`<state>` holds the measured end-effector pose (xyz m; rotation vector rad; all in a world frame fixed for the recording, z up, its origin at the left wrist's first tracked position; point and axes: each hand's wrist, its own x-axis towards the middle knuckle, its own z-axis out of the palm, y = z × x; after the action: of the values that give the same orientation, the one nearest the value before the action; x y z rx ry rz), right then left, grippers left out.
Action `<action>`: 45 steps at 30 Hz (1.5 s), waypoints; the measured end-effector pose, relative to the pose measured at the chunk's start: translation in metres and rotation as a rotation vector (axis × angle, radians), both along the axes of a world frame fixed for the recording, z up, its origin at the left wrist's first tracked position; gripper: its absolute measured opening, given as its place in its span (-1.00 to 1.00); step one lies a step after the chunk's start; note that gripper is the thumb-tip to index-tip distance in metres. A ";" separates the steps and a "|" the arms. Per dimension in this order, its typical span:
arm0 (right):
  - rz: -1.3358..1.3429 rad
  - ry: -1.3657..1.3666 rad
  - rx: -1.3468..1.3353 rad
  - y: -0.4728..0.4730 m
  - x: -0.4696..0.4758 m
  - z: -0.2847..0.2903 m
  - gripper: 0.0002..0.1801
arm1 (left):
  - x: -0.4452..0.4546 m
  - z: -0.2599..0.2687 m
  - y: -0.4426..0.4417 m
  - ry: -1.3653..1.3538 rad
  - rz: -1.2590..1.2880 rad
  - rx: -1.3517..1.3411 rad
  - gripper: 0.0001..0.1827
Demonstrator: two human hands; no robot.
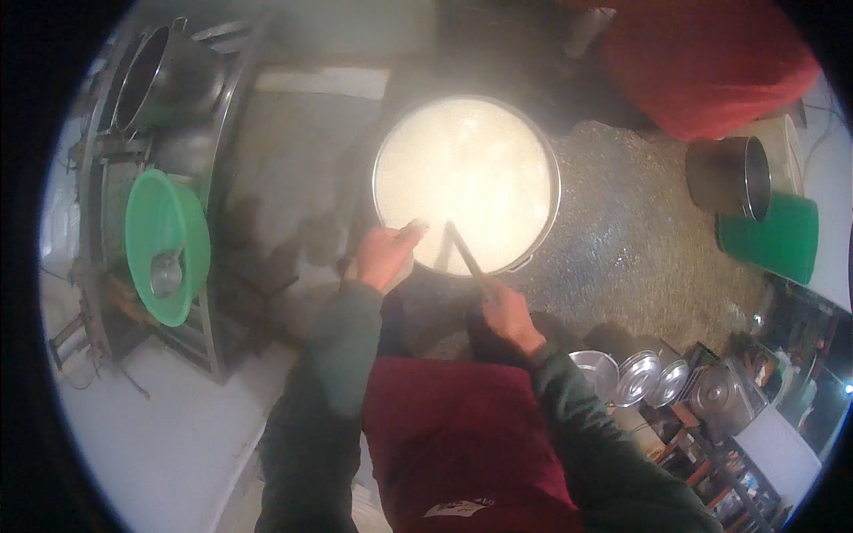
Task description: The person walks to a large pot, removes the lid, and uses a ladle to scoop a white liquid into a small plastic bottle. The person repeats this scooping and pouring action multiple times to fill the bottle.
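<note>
A large round metal pot stands before me, filled almost to the rim with a pale, cream-coloured liquid. My right hand grips a stick-like handle that slants over the near rim, its far end reaching the liquid. At the near left rim is my left hand, fingers pointing over the pot. Something pale shows beneath that palm, but glare and steam hide whether it is held. A dark red apron covers my front.
On the left, a metal rack carries a green basin with a metal ladle inside, and a big steel pot. Right are a metal pot, a green container, several lids and a person in red. The floor looks wet.
</note>
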<state>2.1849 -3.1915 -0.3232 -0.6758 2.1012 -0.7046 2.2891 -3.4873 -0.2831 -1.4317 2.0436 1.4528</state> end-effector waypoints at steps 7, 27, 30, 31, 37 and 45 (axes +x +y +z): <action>-0.172 -0.155 0.005 0.065 0.029 0.089 -0.30 | -0.052 -0.040 0.020 -0.325 -0.295 -0.172 -0.35; -0.077 0.227 -0.138 0.090 0.014 0.125 -0.28 | 0.070 0.008 0.043 0.107 0.308 0.043 -0.47; -0.083 0.297 -0.186 0.063 0.000 0.100 -0.28 | 0.079 0.004 0.075 0.287 0.427 0.085 -0.45; -0.079 0.314 -0.179 0.053 -0.003 0.091 -0.28 | 0.081 0.001 0.084 0.369 0.500 0.105 -0.43; -0.079 0.321 -0.118 -0.005 -0.031 0.051 -0.29 | 0.089 0.000 0.123 0.353 0.525 0.148 -0.50; 0.094 0.327 -0.029 -0.075 -0.086 0.012 -0.33 | 0.107 0.007 0.140 0.335 0.524 0.203 -0.47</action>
<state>2.0990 -3.2667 -0.3107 -0.9531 2.3389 -0.6052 2.3963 -3.3476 -0.2762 -1.8213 1.6805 2.1657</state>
